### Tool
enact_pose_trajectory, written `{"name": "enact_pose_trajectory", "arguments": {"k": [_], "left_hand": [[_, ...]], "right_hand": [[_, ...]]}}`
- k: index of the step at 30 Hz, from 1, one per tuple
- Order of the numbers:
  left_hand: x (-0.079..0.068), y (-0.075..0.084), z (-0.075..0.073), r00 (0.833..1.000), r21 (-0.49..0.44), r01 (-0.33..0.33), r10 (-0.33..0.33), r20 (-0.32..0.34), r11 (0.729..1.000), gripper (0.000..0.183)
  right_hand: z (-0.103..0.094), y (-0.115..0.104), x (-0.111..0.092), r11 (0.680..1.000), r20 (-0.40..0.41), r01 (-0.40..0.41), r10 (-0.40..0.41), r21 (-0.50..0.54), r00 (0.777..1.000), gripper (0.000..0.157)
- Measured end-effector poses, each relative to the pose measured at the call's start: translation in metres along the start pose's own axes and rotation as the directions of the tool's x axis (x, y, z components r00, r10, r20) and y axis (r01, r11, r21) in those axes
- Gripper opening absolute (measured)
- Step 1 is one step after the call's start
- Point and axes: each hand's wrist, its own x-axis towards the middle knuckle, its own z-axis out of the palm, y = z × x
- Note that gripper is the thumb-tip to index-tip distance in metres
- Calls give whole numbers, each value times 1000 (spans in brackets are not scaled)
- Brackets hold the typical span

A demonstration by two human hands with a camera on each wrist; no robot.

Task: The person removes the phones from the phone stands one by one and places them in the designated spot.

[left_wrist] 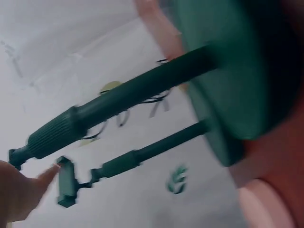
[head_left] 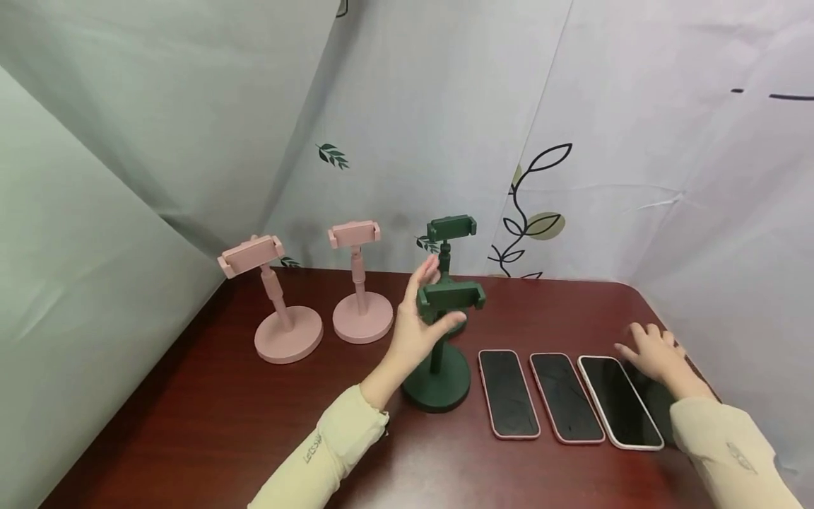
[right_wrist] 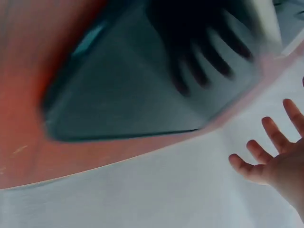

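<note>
In the head view my left hand (head_left: 413, 329) reaches to the clamp of the nearer green phone stand (head_left: 441, 382), thumb below the clamp and fingers up on its left. The fingers are spread, not curled round it. The left wrist view has this stand's ribbed post (left_wrist: 142, 90) crossing it, with part of my left hand (left_wrist: 19, 192) near its top. Over at the right, my right hand (head_left: 655, 353) hovers over a dark phone (head_left: 658, 403), fingers apart. That phone (right_wrist: 123, 90) mirrors the hand in the right wrist view, beside my right hand (right_wrist: 285, 164).
Behind the nearer stand rises a second green phone stand (head_left: 451, 227). Two pink phone stands, one leaning (head_left: 289, 336) and one upright (head_left: 362, 318), are to the left. Three phones, left (head_left: 509, 392), middle (head_left: 566, 396) and white-edged (head_left: 620, 403), lie on the table (head_left: 191, 424).
</note>
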Motion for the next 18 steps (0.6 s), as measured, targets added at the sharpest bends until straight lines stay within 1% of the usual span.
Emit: {"name": "enact_pose_trajectory", "arguments": {"k": [1, 2, 4, 5, 6, 7, 8, 9, 11, 13, 14, 16, 18], "left_hand": [[-5, -3, -1, 997, 51, 71, -71, 2, 996, 82], [-11, -7, -1, 990, 103, 142, -143, 7, 985, 85], [-23, -16, -2, 960, 202, 276, -281, -4, 940, 81], [-28, -20, -2, 943, 247, 326, -332, -19, 912, 75], [-33, -23, -1, 930, 282, 361, -367, -34, 889, 68], [-37, -27, 0, 921, 313, 380, -387, -45, 870, 59], [-41, -29, 1, 919, 334, 385, -391, -52, 860, 50], [-43, -31, 2, 920, 347, 383, -385, -64, 856, 41], [-46, -33, 4, 937, 370, 344, -339, -80, 863, 31], [-47, -34, 6, 955, 383, 295, -285, -85, 875, 26], [-47, -33, 6, 960, 384, 278, -266, -86, 880, 25], [-46, -32, 7, 965, 388, 261, -247, -86, 884, 23], [-44, -29, 9, 964, 388, 264, -251, -86, 883, 22]], "right_hand": [[0, -10, -2, 999, -50, 35, -35, 3, 998, 42], [0, -20, -3, 997, -98, 74, -74, 0, 992, 38], [0, -42, -8, 988, -167, 152, -152, -13, 974, 32], [0, -52, -11, 981, -190, 191, -192, -20, 963, 31], [0, -63, -14, 973, -213, 230, -230, -27, 949, 30], [1, -72, -18, 964, -232, 265, -266, -34, 936, 30], [3, -81, -22, 953, -249, 300, -300, -39, 921, 30], [4, -89, -26, 941, -263, 335, -334, -43, 905, 30], [6, -105, -33, 912, -299, 406, -403, -55, 865, 31], [10, -117, -39, 879, -339, 471, -466, -74, 817, 31], [12, -123, -42, 863, -355, 499, -492, -81, 795, 31], [16, -132, -48, 835, -377, 543, -533, -89, 757, 31], [20, -141, -55, 814, -388, 573, -559, -92, 732, 31]]}}
